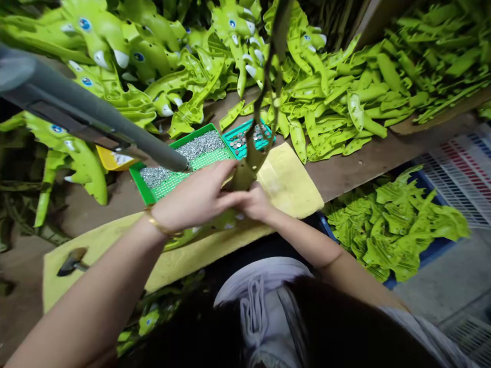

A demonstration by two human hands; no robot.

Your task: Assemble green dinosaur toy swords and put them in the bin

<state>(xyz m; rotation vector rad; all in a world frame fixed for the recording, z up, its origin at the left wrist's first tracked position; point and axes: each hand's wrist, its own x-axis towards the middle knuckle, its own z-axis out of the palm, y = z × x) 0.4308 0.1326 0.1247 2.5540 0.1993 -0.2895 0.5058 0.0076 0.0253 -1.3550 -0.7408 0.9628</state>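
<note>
My left hand (195,191), with a gold bracelet at the wrist, is closed on the lower end of a green plastic toy dinosaur part (251,158). My right hand (256,203) grips the same part from the other side. The part stands upright, looks dark in shadow, and has holes along it. Its lower end is partly hidden by my hands. Below my left hand, another bright green piece (184,239) lies on a yellow cloth (291,179). Just behind that hand is the tip of a grey electric screwdriver (126,128), slanting in from the upper left.
A green tray (143,189) holds many small screws; a teal tray (236,148) holds small round metal pieces. Dinosaur shells (88,30) and narrow green parts (326,128) are heaped behind. A hammer (72,261) lies left. A blue crate (437,253) of green parts stands right.
</note>
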